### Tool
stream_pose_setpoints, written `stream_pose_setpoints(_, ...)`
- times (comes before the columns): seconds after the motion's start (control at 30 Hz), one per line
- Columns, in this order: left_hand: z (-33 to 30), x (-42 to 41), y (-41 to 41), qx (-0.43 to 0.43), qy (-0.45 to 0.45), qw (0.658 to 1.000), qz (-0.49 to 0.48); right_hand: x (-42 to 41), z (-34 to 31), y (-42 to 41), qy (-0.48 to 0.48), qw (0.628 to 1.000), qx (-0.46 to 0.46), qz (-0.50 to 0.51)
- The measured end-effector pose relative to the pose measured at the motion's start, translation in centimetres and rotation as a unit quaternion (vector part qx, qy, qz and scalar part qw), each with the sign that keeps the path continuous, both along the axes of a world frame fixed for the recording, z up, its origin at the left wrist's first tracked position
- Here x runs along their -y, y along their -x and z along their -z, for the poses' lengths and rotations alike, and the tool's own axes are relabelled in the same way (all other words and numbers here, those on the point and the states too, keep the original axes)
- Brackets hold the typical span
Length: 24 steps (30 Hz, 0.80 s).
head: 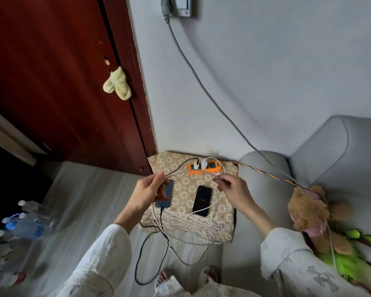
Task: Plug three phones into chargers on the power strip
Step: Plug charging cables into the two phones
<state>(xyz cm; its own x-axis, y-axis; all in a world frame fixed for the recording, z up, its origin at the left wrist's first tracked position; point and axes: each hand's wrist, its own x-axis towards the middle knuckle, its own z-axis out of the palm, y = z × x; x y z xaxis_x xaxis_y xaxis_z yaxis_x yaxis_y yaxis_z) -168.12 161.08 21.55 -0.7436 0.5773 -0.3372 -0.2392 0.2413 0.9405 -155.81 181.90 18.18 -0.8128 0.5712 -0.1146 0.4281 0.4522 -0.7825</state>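
Observation:
An orange power strip [210, 167] lies at the back of a small table with a gold patterned cloth [184, 189], with white chargers [201, 163] plugged into it. A blue phone [167, 197] lies at the left with a black cable in its near end. A black phone [202, 200] lies in the middle with a white cable at its near end. My left hand [150, 189] and my right hand [234, 189] pinch a white cable [189, 173] stretched between them above the table. Its loops hang off the front edge.
A grey cord [201, 82] runs from a wall socket down to the strip. A grey sofa [321, 159] with a brown plush toy [308, 209] stands at the right. Water bottles [26, 224] lie on the floor at the left, beside a red-brown door [62, 82].

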Motion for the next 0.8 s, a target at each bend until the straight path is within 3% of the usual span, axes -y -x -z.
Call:
stream_pose_setpoints(0.07, -0.1, -0.2, -0.2, 0.010, 0.040, 0.996, 0.085, 1.0, -0.6, 0.2, 0.005, 0.998, -0.056, -0.014)
stream_pose_setpoints(0.17, -0.1, -1.4, -0.6, -0.053, 0.077, 0.981, 0.172, 3.0, -1.1, 1.2, -0.021, 0.991, -0.072, -0.109)
stream_pose_setpoints(0.27, 0.6, -1.9, -0.7, -0.086, 0.103, 0.976, 0.171, 3.6, -0.5, 1.8, -0.033, 0.989, -0.061, -0.128)
stream_pose_setpoints(0.5, 4.2, 0.8, 0.0, -0.015, 0.143, 0.983, 0.115, 1.3, 2.6, 0.6, -0.051, 0.992, 0.039, -0.113)
stream_pose_setpoints(0.63, 5.8, 0.3, -0.4, 0.026, 0.157, 0.970, 0.185, 2.4, 4.1, 1.1, -0.060, 0.983, 0.033, -0.170)
stream_pose_setpoints(0.8, 8.7, -1.7, -0.1, -0.008, 0.206, 0.957, 0.203, 2.6, 7.5, 1.8, -0.098, 0.960, 0.080, -0.251)
